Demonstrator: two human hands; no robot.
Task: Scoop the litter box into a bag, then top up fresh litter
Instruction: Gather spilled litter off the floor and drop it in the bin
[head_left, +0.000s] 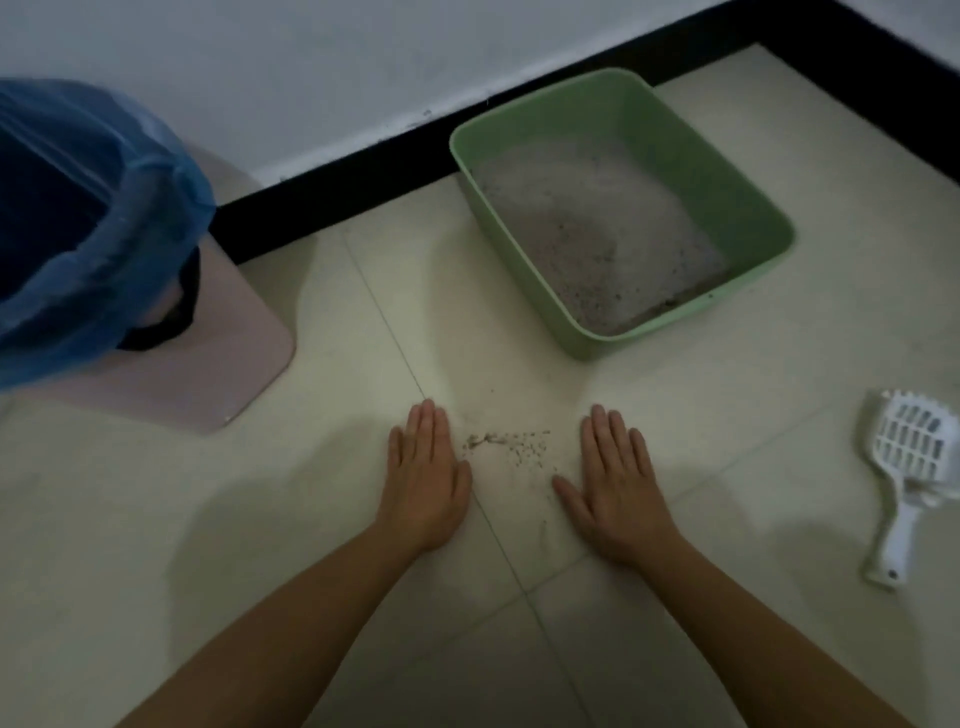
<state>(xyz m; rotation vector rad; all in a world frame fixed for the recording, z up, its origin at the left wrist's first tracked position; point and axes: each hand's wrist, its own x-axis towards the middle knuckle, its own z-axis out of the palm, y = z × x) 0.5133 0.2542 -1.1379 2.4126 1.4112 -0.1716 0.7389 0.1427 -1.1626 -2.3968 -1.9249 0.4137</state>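
Both hands held nothing. The left hand (423, 483) lay flat on the floor (260, 545), palm down, with the fingers straight and close together and the thumb pressed to its side. The right hand (615, 488) lay flat in the same way, but its thumb was spread out toward the left. Both bare forearms reached forward from the bottom edge, and the fingertips pointed toward the box (748, 197). Between the two hands, a small scatter of spilled grains (511, 444) lay on the tiles, nearer to the left hand's fingers.

The green box stood further ahead, close to the black skirting (363, 192) of the wall. The grey litter (597, 239) inside it was heaped higher on its far side. The white scoop (906, 467) lay on the floor well to the right, handle toward the person. On the left stood a pink bin (223, 364) lined with a blue bag (78, 234), open at the top.
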